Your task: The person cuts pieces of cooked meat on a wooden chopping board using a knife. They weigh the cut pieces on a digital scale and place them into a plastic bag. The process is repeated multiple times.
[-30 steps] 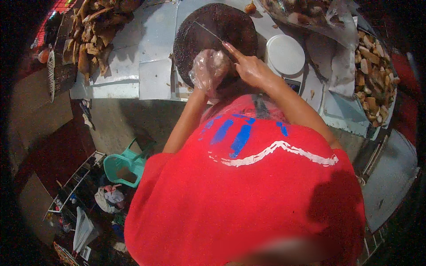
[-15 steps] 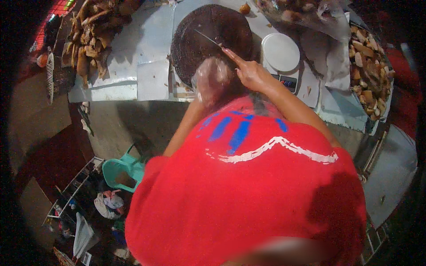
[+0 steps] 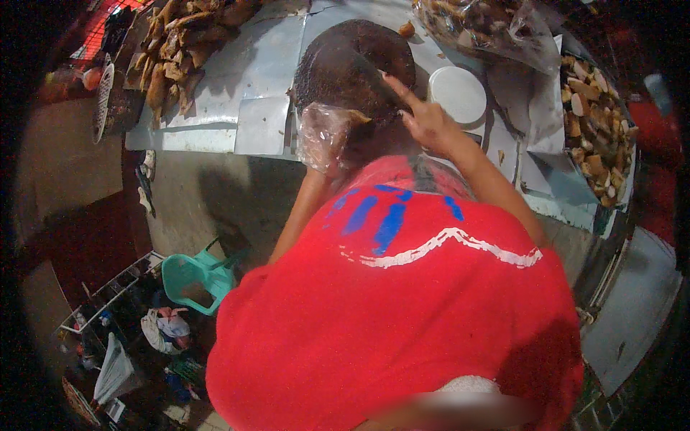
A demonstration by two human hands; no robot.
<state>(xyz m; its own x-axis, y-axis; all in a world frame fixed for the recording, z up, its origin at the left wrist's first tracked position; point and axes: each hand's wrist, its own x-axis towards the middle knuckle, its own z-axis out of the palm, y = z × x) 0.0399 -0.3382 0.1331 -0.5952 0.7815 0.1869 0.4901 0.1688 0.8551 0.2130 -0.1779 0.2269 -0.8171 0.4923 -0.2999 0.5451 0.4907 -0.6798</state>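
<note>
My left hand (image 3: 321,140), covered by a clear plastic bag, is closed around a brown piece of food (image 3: 357,117) at the near left edge of a round dark chopping block (image 3: 338,75). The plastic partly hides its fingers. My right hand (image 3: 433,128) grips a knife at the block's right side, index finger stretched along it. The knife's blade (image 3: 368,62) is thin and hard to make out against the dark wood, pointing up and left across the block. The handle is hidden in my palm.
A kitchen scale with a round white plate (image 3: 458,95) stands right of the block. Brown cooked meat pieces (image 3: 176,61) are heaped at far left. Cut chunks (image 3: 595,133) fill a tray at right, near a clear plastic bag (image 3: 528,32). A green plastic chair (image 3: 176,276) stands lower left.
The view has shifted, and the block sits lower and further right in it. My left hand has turned, showing the brown piece. My right hand has swung the knife to a steeper angle.
</note>
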